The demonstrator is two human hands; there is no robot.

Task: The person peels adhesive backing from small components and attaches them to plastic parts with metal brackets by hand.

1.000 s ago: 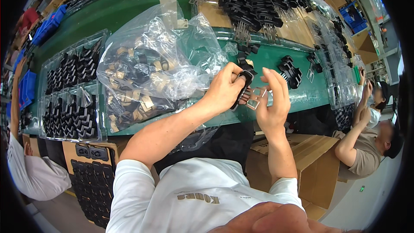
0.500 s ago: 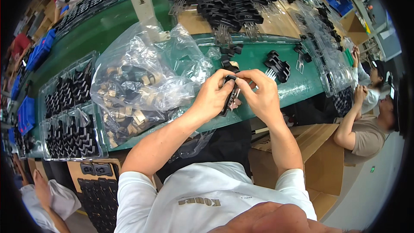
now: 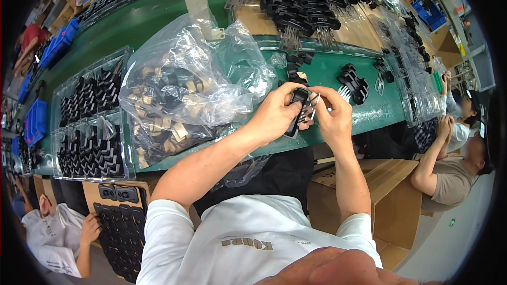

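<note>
My left hand [image 3: 275, 115] is closed around a long black plastic part [image 3: 300, 96] with a raised frame at its upper end. My right hand [image 3: 335, 115] pinches a thin silvery piece [image 3: 315, 101] at the black part's right side; its exact kind is too small to tell. Beyond my hands lies a small black part with a tan pad [image 3: 301, 76]. Farther right on the green table [image 3: 322, 68] rest a black plastic part with metal prongs [image 3: 353, 84] and a smaller pronged part [image 3: 381, 74].
A clear plastic bag [image 3: 182, 92] of black and tan pieces lies left of my hands. Clear trays [image 3: 90, 126] hold black parts farther left. Pronged black parts [image 3: 301, 5] are heaped on cardboard at the back. An open carton [image 3: 364, 179] stands below right; co-workers [image 3: 449, 163] sit beyond.
The view has shifted, so the table appears farther right. My right hand has drawn slightly away from the black part, with the silvery piece now showing. A co-worker's hand has come to the board at lower left.
</note>
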